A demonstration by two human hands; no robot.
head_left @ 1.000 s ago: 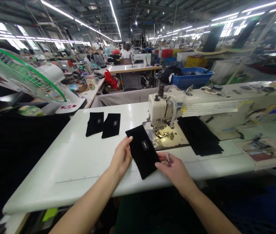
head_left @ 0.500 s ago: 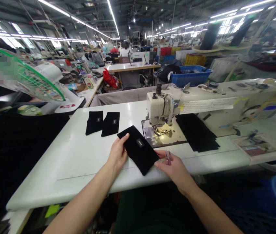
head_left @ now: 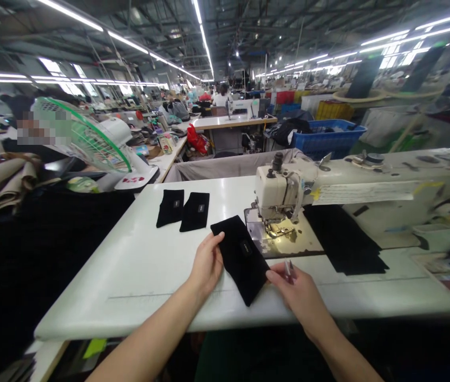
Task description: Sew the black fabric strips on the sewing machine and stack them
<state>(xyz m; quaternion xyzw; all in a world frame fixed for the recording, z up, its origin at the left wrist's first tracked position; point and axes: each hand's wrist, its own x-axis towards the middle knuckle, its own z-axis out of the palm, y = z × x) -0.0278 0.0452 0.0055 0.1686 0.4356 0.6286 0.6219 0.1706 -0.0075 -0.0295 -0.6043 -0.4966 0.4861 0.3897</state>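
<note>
My left hand (head_left: 208,263) is closed on the upper left edge of a black fabric piece (head_left: 237,268), thumb on top. A small dark label (head_left: 246,248) sits on the piece. My right hand (head_left: 302,292) pinches its lower right edge. Small metal thread snips (head_left: 289,270), or a similar pointed tool, stick up from the fingers of that hand. The piece is tilted above the table, just in front of the sewing machine (head_left: 276,193). Two labelled black pieces, one on the left (head_left: 170,208) and one beside it (head_left: 195,212), lie flat further back.
A stack of black fabric (head_left: 342,241) lies right of the needle area, partly under the machine arm. The white table (head_left: 137,276) extends left. A green-rimmed fan (head_left: 89,140) stands at the back left, and a blue crate (head_left: 326,139) sits beyond the machine.
The camera view has turned slightly left and up, so everything appears further right and lower. Both hands keep their hold on the black piece, which looks almost unmoved against the table.
</note>
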